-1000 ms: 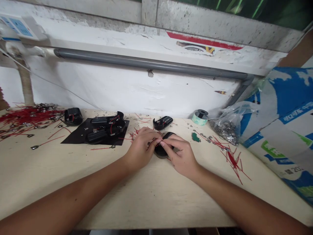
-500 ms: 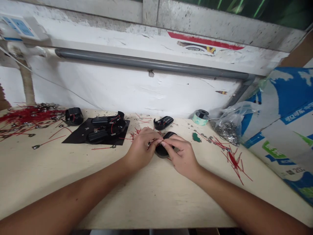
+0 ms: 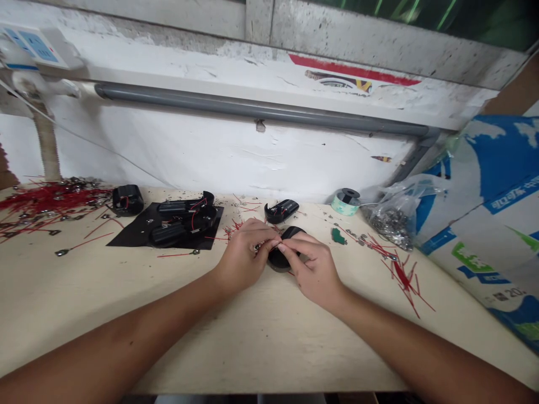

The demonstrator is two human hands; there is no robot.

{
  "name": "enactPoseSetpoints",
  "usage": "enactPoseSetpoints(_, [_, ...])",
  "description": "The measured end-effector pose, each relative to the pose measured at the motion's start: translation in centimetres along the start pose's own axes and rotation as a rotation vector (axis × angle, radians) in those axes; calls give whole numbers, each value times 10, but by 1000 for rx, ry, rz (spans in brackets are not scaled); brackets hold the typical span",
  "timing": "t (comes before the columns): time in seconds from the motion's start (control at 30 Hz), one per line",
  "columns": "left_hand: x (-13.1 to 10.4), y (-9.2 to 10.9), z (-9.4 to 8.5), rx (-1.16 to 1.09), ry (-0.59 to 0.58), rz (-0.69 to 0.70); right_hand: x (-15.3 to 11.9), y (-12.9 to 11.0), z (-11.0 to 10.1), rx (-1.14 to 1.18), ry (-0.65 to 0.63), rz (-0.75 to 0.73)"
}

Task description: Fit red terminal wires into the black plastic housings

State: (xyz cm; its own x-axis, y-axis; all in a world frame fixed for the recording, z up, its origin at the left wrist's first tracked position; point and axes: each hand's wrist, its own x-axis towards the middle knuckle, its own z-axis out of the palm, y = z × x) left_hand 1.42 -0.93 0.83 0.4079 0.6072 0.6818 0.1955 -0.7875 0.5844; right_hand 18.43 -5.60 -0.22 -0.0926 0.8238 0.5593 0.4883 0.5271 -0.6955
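Note:
My left hand (image 3: 246,252) and my right hand (image 3: 314,266) meet fingertip to fingertip at the middle of the table, both pinched. What lies between the fingertips is too small to make out. Directly beneath and between them is a black plastic housing (image 3: 280,261), partly covered by the fingers. Behind it rests another black housing (image 3: 283,210) with red wire. Two more black housings (image 3: 168,233) lie on a black sheet (image 3: 130,235) to the left, and one (image 3: 127,200) stands farther left.
Red wires with metal tabs (image 3: 54,199) are heaped at the far left. Rightward are a green piece (image 3: 338,235), a tape roll (image 3: 345,202), a clear bag of metal parts (image 3: 389,224), loose red wires (image 3: 406,278) and a large blue-and-white package (image 3: 488,224). A grey pipe (image 3: 252,109) crosses the wall.

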Motion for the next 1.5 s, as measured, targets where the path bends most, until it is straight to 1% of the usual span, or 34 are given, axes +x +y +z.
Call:
enactPoseSetpoints(0.17, [-1,-1,0,15,8,25,-1,-3,-2,-99,-22,-48])
enactPoseSetpoints(0.27, [-2,-3,2,20,33,59,-1,-6,-3,-165,-23,-83])
enactPoseSetpoints(0.47, [-3,-9,3,39,42,70,0,-5,-1,-160,9,-74])
enactPoseSetpoints(0.6, [-2,-10,1,73,34,147,1,-5,-1,-205,24,-132])
enactPoseSetpoints(0.67, [-2,-9,1,68,36,148,1,-5,-2,-216,21,-142])
enactPoseSetpoints(0.8, [-2,-8,2,37,32,107,1,-6,-2,-217,9,-121])
enactPoseSetpoints(0.9, [-2,-7,2,10,32,79,0,-5,-1,-178,7,-70])
enactPoseSetpoints(1.07, [-1,-6,1,-9,25,66,-1,-3,-1,-121,2,-11])
enactPoseSetpoints(1.4, [-1,-6,2,7,21,93,-2,-5,0,-148,-19,-16])
enactPoseSetpoints(1.5, [-1,-6,1,-11,26,75,-2,-4,0,-125,-10,3])
